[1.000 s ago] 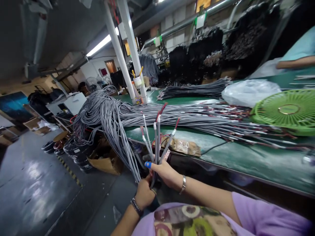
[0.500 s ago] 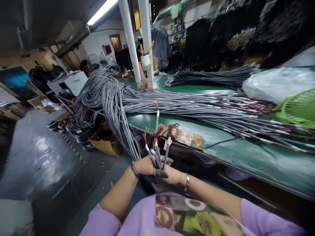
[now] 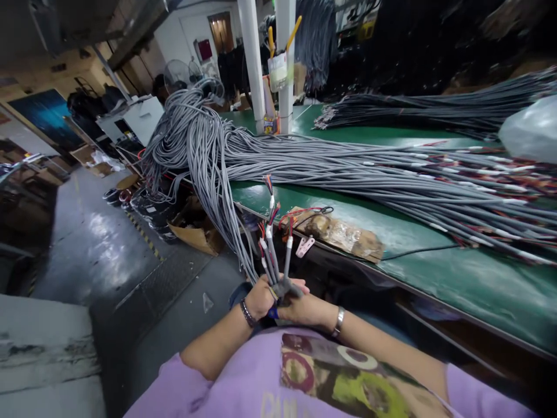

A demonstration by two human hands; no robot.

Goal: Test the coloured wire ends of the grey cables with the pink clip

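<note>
My left hand (image 3: pixel 261 297) is closed round several grey cables (image 3: pixel 270 255), whose white-collared ends with thin coloured wires stick up above it. Against it, my right hand (image 3: pixel 307 309) is closed on the same cables, its thumb across them and some fingertips showing behind. Grey coverings sit on some of the fingers. What lies between the palms is hidden. A long strand of grey cable (image 3: pixel 228 223) runs down from the big heap to my left hand. Just beyond the held ends, a pink clip (image 3: pixel 304 247) is at the table edge.
The green table (image 3: pixel 418 284) carries a long spread of grey cables (image 3: pixel 313 159) and a dark cable bundle (image 3: pixel 418 110). A board with tape (image 3: pixel 343 232) lies at its edge. White posts (image 3: pixel 252 64) rise behind. A cardboard box (image 3: pixel 195 232) stands on the floor.
My view has tilted down and turned slightly left. The held cable ends have shifted and spread differently, and my right thumb now shows across them. Both hands still hold the cables.
</note>
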